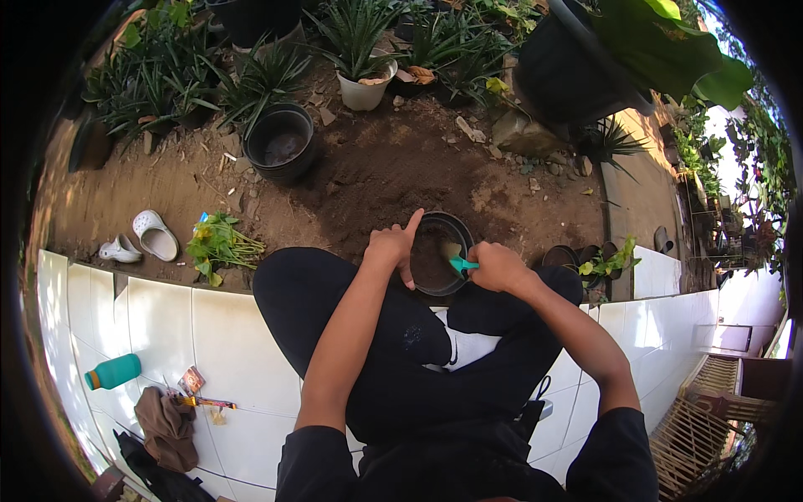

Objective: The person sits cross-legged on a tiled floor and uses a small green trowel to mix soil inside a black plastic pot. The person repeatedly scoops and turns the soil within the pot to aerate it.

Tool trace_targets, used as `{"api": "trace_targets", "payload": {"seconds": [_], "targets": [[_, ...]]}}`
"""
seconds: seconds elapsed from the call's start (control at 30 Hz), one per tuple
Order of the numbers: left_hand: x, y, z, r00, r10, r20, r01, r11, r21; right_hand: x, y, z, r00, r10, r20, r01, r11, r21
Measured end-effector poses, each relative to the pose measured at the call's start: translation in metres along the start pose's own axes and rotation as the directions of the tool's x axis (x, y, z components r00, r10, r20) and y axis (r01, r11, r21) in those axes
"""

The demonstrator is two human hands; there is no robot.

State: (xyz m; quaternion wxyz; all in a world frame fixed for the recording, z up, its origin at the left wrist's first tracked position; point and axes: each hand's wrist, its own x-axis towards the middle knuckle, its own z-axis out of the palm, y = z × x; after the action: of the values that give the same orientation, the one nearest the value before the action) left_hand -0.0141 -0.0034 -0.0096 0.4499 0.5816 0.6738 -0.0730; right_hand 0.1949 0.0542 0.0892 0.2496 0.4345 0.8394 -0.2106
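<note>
A black plastic plant pot (467,233) stands on the ground just in front of my crossed legs, with dark soil (431,260) inside it. My right hand (499,267) grips the teal handle of a small garden trowel (461,264); its blade reaches into the pot at the right side. At the pot's left rim is my left hand (395,248), thumb and forefinger spread, one pointing away from me and the other towards me. It holds nothing, and whether it touches the rim is hard to tell. Loose dark soil (382,169) lies beyond the pot.
Stacked black pots (279,144) and a white potted plant (365,91) stand farther off. Leafy cuttings (224,245) and white clogs (155,235) lie to the left. On the white tiles (244,351) are a teal bottle (114,371) and brown cloth (166,430). Small pots (560,257) sit at right.
</note>
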Motion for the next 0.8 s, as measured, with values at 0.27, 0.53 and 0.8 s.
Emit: {"api": "trace_targets", "payload": {"seconds": [0.27,0.53,0.8], "targets": [[-0.011,-0.001,-0.003,1.000,-0.002,-0.020,0.002,0.999,-0.037,-0.020,0.018,-0.036,0.994,-0.076,0.074,0.047,0.938,0.344],[-0.009,0.003,-0.006,1.000,-0.001,-0.028,-0.001,0.998,-0.063,-0.015,0.015,0.015,0.983,-0.164,-0.085,0.165,0.986,0.000],[-0.008,0.000,-0.004,0.999,0.019,-0.025,-0.021,0.998,-0.063,-0.039,0.004,-0.026,0.969,-0.245,-0.038,0.246,0.968,0.047]]}}
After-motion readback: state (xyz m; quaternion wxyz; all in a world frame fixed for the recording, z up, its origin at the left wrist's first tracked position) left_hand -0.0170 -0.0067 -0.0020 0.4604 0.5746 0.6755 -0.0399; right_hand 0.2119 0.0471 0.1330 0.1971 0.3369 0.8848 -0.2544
